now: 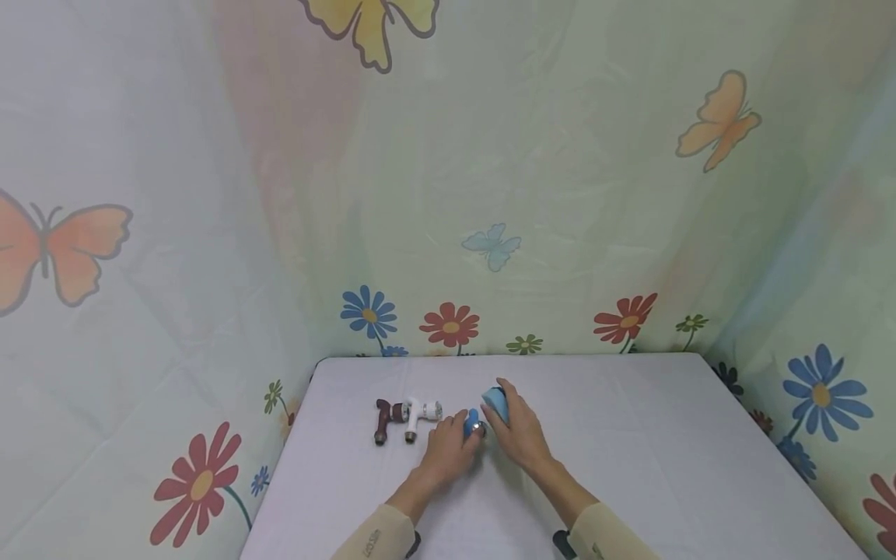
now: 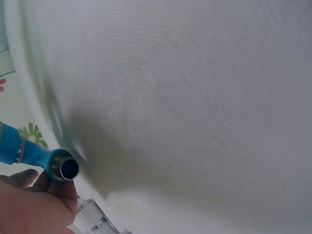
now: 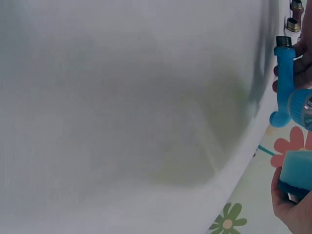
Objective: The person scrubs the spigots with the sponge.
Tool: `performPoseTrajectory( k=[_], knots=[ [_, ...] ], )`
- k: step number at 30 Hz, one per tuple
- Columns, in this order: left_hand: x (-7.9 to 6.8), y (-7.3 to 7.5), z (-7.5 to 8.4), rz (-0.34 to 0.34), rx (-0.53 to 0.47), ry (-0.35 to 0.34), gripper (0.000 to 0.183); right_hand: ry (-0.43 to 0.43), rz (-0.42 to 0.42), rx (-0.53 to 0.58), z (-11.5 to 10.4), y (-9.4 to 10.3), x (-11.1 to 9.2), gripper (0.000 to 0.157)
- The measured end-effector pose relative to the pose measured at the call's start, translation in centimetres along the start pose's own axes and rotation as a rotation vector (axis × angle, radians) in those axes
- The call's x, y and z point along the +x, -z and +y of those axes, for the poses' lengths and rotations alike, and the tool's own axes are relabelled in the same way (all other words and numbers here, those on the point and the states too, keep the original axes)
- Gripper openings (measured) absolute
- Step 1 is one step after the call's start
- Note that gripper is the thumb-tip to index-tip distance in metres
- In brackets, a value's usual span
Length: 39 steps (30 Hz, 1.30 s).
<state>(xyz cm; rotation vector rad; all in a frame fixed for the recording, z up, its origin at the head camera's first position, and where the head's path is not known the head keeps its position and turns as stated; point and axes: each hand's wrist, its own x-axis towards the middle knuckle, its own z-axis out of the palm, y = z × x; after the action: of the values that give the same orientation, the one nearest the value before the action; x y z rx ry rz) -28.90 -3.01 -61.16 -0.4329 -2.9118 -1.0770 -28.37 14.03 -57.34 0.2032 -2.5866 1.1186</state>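
Observation:
My left hand point(image 1: 446, 453) holds a blue plastic tap-like fitting point(image 1: 470, 421) with its fingers and thumb, over the middle of the white table point(image 1: 630, 443). In the right wrist view this blue fitting point(image 3: 285, 70) shows a dark threaded end, a rounded stub and a ribbed collar. A round metal-rimmed opening faces the left wrist camera. Just to the right, my right hand point(image 1: 523, 437) grips a light-blue sponge point(image 1: 496, 404) with a darker blue layer, also seen as a block of sponge point(image 3: 297, 168) low in the right wrist view. Sponge and fitting are a short gap apart.
Left of my hands, a white fitting point(image 1: 411, 418) and a dark brown fitting point(image 1: 382, 421) of the same shape lie side by side on the tabletop. Behind the table's far edge hangs a curtain point(image 1: 546, 311) printed with flowers and butterflies.

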Motion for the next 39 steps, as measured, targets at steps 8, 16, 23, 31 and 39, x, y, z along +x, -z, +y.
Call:
performPoseTrajectory(
  k=[8, 16, 23, 31, 39],
  knots=[
    [-0.1, 1.1, 0.0, -0.095, -0.485, 0.199, 0.068, -0.092, -0.016, 0.136, -1.0, -0.1, -0.4, 0.046],
    [-0.2, 2.4, 0.4, -0.161, -0.781, 0.301, 0.075, -0.019, -0.035, 0.194, -1.8, -0.4, -1.0, 0.049],
    [-0.2, 2.6, 0.7, -0.219, -0.899, 0.236, 0.065, 0.121, 0.000, 0.150, -2.5, -0.9, -1.6, 0.054],
    [-0.3, 2.4, 0.6, -0.229, -0.966, 0.191, 0.066, 0.263, 0.035, 0.126, -3.2, -1.4, -2.1, 0.058],
    [-0.6, 2.2, 0.9, -0.231, -1.030, 0.211, 0.070, 0.306, 0.018, 0.101, -2.8, -1.8, -2.4, 0.058]
  ],
)
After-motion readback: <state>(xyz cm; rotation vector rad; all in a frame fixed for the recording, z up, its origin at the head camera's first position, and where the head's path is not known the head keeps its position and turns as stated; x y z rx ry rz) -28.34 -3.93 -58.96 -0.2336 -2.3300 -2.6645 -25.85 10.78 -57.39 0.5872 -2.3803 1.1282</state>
